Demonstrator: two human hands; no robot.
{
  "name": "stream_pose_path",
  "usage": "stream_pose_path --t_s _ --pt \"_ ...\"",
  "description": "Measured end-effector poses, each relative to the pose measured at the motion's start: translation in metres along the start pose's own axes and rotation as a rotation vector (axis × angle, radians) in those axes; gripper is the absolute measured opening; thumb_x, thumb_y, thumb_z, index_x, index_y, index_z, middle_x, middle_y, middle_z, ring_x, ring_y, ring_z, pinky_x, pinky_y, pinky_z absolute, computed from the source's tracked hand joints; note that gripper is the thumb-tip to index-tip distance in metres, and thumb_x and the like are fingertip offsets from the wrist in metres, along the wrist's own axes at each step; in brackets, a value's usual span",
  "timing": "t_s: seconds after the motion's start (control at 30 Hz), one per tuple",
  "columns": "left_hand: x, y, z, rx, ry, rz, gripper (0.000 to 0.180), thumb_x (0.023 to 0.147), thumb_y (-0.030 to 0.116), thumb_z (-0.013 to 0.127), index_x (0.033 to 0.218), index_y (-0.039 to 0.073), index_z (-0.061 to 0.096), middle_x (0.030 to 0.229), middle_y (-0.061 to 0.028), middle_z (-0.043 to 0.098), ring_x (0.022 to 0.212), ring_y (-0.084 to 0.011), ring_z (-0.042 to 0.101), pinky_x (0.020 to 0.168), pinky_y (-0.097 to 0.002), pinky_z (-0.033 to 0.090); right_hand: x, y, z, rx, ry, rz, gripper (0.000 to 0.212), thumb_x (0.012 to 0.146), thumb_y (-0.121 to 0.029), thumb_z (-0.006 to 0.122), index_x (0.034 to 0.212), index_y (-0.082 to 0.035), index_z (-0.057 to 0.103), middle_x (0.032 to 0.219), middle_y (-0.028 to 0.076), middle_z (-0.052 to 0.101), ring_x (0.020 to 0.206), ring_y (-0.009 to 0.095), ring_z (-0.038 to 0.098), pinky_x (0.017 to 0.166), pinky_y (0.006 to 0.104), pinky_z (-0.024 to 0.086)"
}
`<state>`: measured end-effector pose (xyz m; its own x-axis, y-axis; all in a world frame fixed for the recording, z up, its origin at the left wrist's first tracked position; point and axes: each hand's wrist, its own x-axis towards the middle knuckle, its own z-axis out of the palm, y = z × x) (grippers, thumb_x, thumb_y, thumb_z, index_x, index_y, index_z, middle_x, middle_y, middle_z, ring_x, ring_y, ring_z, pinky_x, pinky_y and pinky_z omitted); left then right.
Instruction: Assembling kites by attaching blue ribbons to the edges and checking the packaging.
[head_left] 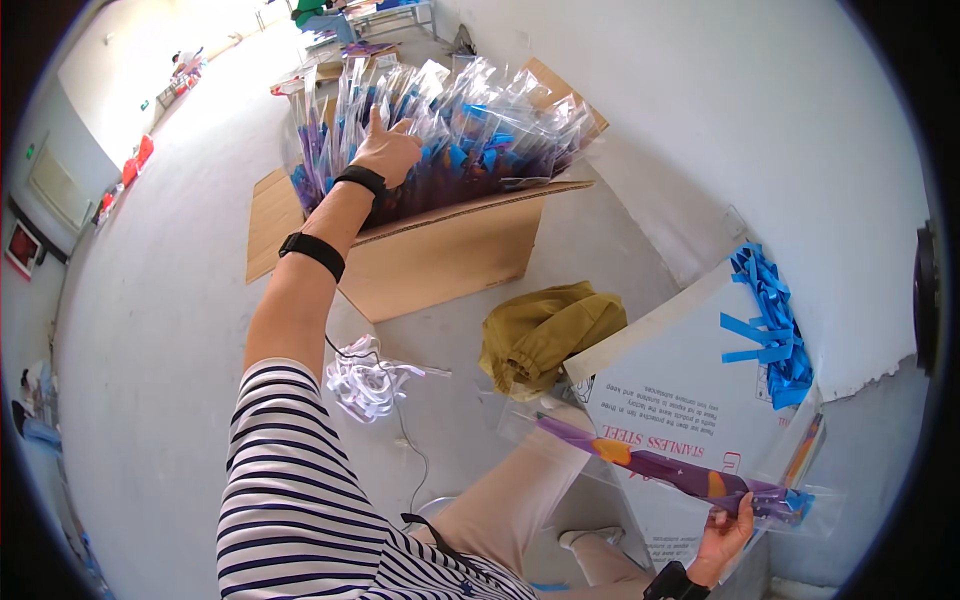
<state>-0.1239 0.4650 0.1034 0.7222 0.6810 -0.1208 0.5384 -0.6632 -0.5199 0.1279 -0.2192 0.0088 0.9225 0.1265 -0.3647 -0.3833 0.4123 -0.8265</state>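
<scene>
My left hand [388, 152] reaches far forward over a cardboard box [440, 255], its index finger stretched out and the others partly apart. It lies against the near left of the packed clear plastic bags [480, 120], which hold purple and blue contents. Whether its fingertips touch a bag I cannot tell. Low on the right, my right hand [728, 535] is closed around a long, slim purple printed bundle [670, 472] in a clear bag. Orange patches mark the bundle, and blue shows at its right end. The bundle lies across a white printed panel [650, 415].
A heap of blue strips [775, 330] lies on the panel's far right corner. Mustard-coloured cloth [550, 330] sits beyond my leg. White bundled strips [370, 380] and a dark cord [410, 440] lie on the floor. A wall [760, 120] runs along the right.
</scene>
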Motion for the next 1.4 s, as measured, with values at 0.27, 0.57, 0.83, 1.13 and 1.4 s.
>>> stream_pose_path --t_s 0.27,0.57,0.83,1.13,1.4 --pt "0.006 0.001 0.003 -0.009 0.002 -0.043 0.045 0.081 0.007 0.069 0.123 0.022 0.065 0.134 0.0046 0.059 0.143 -0.0266 0.036 0.112 -0.0764 0.011 -0.005 -0.008 -0.002 0.000 -0.010 -0.024 0.017 0.085 -0.024 0.077 0.082 -0.012 0.065 0.071 -0.001 0.065 0.046 0.010 0.046 0.048 0.0231 0.040" --pt "0.020 0.015 -0.004 0.013 0.067 -0.047 0.054 0.082 0.007 0.065 0.131 0.028 0.061 0.124 0.0014 0.063 0.131 -0.0242 0.047 0.113 -0.0736 0.013 0.007 -0.015 -0.003 -0.038 -0.068 -0.061 0.017 0.088 -0.025 0.075 0.085 -0.010 0.066 0.073 -0.001 0.064 0.051 0.009 0.048 0.049 0.0231 0.039" --pt "0.023 0.004 0.003 -0.094 0.041 -0.083 0.050 0.081 0.001 0.061 0.127 0.021 0.065 0.122 -0.0013 0.064 0.132 -0.0259 0.046 0.112 -0.0763 0.013 0.054 -0.088 0.127 0.013 -0.372 -0.284 0.019 0.095 -0.020 0.068 0.109 -0.007 0.066 0.087 -0.001 0.064 0.060 0.008 0.043 0.059 0.0216 0.039" --pt "0.010 -0.016 0.005 -0.344 0.031 -0.065 0.056 0.081 -0.003 0.050 0.130 0.021 0.062 0.133 -0.0093 0.059 0.141 -0.0277 0.037 0.109 -0.0802 0.010 -0.006 -0.032 0.446 -0.223 -0.761 -0.634 0.015 0.089 -0.020 0.074 0.099 -0.009 0.076 0.079 -0.004 0.062 0.069 0.006 0.048 0.066 0.0211 0.042" --pt "0.009 -0.023 0.016 -0.505 0.158 -0.025 0.055 0.079 -0.002 0.051 0.128 0.022 0.063 0.123 -0.0117 0.062 0.135 -0.0302 0.044 0.105 -0.0829 0.012 -0.048 0.067 0.508 -0.727 -1.074 -0.424 0.028 0.089 -0.027 0.073 0.107 -0.006 0.067 0.094 0.001 0.069 0.080 0.013 0.069 0.077 0.0257 0.048"
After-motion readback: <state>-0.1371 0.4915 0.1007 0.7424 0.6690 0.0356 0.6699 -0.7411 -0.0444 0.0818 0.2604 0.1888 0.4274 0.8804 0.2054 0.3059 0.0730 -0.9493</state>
